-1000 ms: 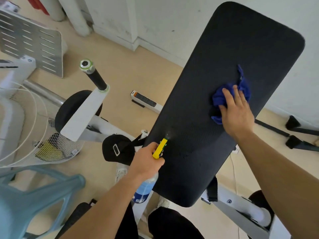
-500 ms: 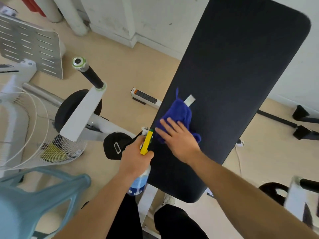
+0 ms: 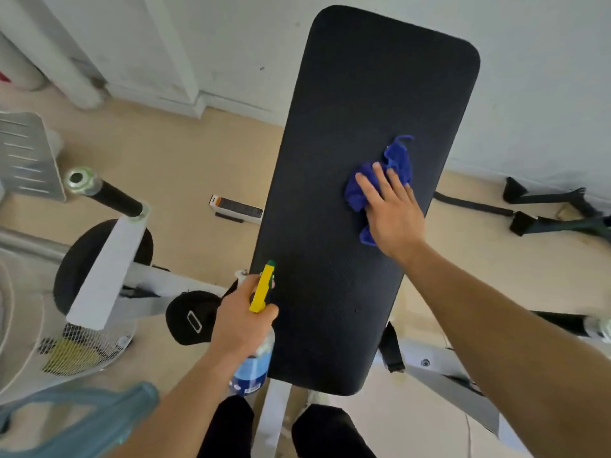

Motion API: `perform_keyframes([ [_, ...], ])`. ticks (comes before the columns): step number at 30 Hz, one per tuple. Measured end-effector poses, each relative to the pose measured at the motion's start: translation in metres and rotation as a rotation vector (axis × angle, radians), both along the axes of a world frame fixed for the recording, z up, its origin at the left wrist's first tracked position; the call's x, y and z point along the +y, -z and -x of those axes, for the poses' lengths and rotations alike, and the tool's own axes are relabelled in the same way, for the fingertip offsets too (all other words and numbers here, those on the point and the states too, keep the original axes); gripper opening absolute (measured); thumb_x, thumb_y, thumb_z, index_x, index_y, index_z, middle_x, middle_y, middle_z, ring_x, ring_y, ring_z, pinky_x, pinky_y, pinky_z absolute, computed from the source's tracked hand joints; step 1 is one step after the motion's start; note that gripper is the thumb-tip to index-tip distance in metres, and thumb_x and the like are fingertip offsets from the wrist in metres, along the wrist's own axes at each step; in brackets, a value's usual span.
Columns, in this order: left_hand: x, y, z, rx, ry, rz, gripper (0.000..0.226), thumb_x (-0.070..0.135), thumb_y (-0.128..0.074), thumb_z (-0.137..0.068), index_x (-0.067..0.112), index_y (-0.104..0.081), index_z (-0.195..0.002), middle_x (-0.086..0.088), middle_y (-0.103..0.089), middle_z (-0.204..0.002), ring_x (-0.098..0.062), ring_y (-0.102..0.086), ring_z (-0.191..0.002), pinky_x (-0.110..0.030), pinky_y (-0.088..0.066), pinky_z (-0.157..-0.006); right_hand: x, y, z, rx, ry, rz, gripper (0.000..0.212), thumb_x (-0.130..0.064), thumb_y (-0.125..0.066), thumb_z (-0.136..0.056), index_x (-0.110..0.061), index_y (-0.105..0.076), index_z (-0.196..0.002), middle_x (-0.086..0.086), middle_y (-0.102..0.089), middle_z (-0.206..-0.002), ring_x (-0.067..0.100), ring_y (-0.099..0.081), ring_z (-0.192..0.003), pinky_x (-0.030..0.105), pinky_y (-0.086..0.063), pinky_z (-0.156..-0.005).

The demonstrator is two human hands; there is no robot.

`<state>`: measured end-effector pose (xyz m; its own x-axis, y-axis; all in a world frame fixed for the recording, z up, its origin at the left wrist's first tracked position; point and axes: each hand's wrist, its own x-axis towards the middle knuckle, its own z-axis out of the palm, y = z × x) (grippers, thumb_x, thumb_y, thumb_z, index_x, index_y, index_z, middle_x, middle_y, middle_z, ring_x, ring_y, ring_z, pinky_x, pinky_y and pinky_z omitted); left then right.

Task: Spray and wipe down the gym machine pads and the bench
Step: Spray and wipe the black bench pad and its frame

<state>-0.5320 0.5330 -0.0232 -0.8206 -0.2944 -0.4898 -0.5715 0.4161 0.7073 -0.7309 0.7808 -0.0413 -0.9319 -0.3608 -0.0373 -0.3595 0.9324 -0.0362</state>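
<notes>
A long black bench pad (image 3: 334, 153) runs from just in front of my legs up toward the wall. My right hand (image 3: 391, 209) lies flat on a crumpled blue cloth (image 3: 395, 161) and presses it onto the pad's right side, about midway along. At the pad's near left edge my left hand (image 3: 243, 317) is closed around a spray bottle (image 3: 254, 365) with a yellow trigger head (image 3: 263, 289) and a blue label. The nozzle points up along the pad.
A white machine arm with a black grip (image 3: 109, 196) and a round black pad (image 3: 71, 259) stands to the left. A black cap (image 3: 193, 317) hangs below it. A white fan guard (image 3: 66, 352), a teal chair (image 3: 86, 424) and floor handles (image 3: 558, 209) surround the bench.
My right hand has swept the blue cloth from the pad's near left edge back across to its right side. My left hand has kept the bottle at the near left edge.
</notes>
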Motion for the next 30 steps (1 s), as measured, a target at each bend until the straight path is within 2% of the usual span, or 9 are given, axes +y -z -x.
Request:
perform_keyframes([
  [4,0.003,0.003,0.008,0.025,0.059,-0.044,0.024,0.008,-0.065,-0.081,0.029,-0.063,-0.093,-0.01,-0.063,-0.07,-0.034,-0.062,-0.07,-0.049,-0.054,-0.074,-0.013,0.04,-0.075,-0.062,0.035,0.066,0.099,-0.017,-0.074,-0.085,-0.029,-0.01,-0.16,0.005,-0.004,-0.169,0.033,-0.003,-0.154,0.049,-0.012,-0.123],
  [8,-0.005,0.009,0.023,0.033,0.222,-0.053,0.025,0.012,-0.065,-0.08,0.031,-0.062,-0.095,0.004,-0.056,-0.063,-0.013,-0.052,-0.057,-0.039,-0.051,-0.066,-0.017,0.086,-0.188,-0.184,0.037,0.026,0.123,-0.025,-0.093,-0.063,-0.03,-0.015,-0.158,0.005,-0.016,-0.167,0.032,-0.017,-0.152,0.047,-0.021,-0.118],
  [11,-0.005,0.01,0.035,0.023,0.383,-0.028,0.028,0.012,-0.066,-0.083,0.034,-0.062,-0.1,0.01,-0.051,-0.055,-0.007,-0.045,-0.051,-0.029,-0.042,-0.059,-0.02,0.089,-0.223,-0.222,0.048,0.078,0.112,-0.017,-0.097,-0.053,-0.029,-0.041,-0.149,0.005,-0.042,-0.156,0.031,-0.043,-0.141,0.046,-0.046,-0.106],
  [13,0.002,0.005,0.042,0.022,0.497,-0.006,0.028,0.014,-0.066,-0.084,0.035,-0.061,-0.102,0.01,-0.049,-0.053,-0.006,-0.045,-0.05,-0.025,-0.038,-0.058,-0.012,0.076,-0.216,-0.125,0.202,0.182,0.097,-0.003,-0.093,-0.054,-0.025,-0.055,-0.141,0.005,-0.052,-0.149,0.032,-0.054,-0.132,0.044,-0.055,-0.094],
  [16,0.017,-0.002,0.05,0.027,0.627,0.011,0.024,0.016,-0.066,-0.085,0.033,-0.06,-0.101,0.011,-0.048,-0.054,-0.005,-0.046,-0.051,-0.021,-0.034,-0.056,0.013,0.035,-0.184,0.086,0.542,0.48,0.069,0.009,-0.071,-0.074,-0.012,-0.059,-0.139,0.013,-0.054,-0.146,0.04,-0.055,-0.126,0.05,-0.052,-0.099],
  [20,0.043,-0.003,0.049,0.025,0.751,0.043,0.016,0.019,-0.067,-0.084,0.027,-0.058,-0.094,0.008,-0.052,-0.061,-0.01,-0.048,-0.054,-0.024,-0.036,-0.059,0.058,-0.024,-0.151,0.224,0.856,0.651,0.07,0.013,-0.056,-0.085,-0.018,-0.049,-0.147,0.01,-0.054,-0.142,0.033,-0.05,-0.127,0.046,-0.044,-0.107],
  [24,0.072,0.005,0.04,0.002,0.783,0.104,0.018,0.024,-0.066,-0.082,0.025,-0.048,-0.077,0.005,-0.055,-0.066,-0.014,-0.049,-0.06,-0.031,-0.038,-0.06,0.09,-0.048,-0.134,0.318,0.894,0.72,0.068,0.009,-0.049,-0.088,-0.024,-0.048,-0.147,0.003,-0.056,-0.139,0.021,-0.051,-0.124,0.027,-0.039,-0.1],
  [27,0.083,0.017,0.031,-0.039,0.742,0.097,0.024,0.023,-0.065,-0.083,0.024,-0.043,-0.073,0.004,-0.051,-0.064,-0.014,-0.045,-0.057,-0.029,-0.039,-0.058,0.089,-0.055,-0.119,0.271,0.853,0.793,0.066,0.007,-0.05,-0.089,-0.023,-0.047,-0.148,0.002,-0.056,-0.137,0.012,-0.051,-0.116,0.012,-0.034,-0.093],
  [30,0.084,0.024,0.022,-0.023,0.786,0.102,0.014,0.023,-0.066,-0.086,0.025,-0.052,-0.084,0.005,-0.056,-0.069,-0.012,-0.05,-0.059,-0.02,-0.035,-0.057,0.072,-0.052,-0.083,0.176,0.703,0.791,0.067,0.004,-0.049,-0.089,-0.025,-0.045,-0.149,0.001,-0.053,-0.144,0.017,-0.052,-0.123,0.013,-0.036,-0.096],
])
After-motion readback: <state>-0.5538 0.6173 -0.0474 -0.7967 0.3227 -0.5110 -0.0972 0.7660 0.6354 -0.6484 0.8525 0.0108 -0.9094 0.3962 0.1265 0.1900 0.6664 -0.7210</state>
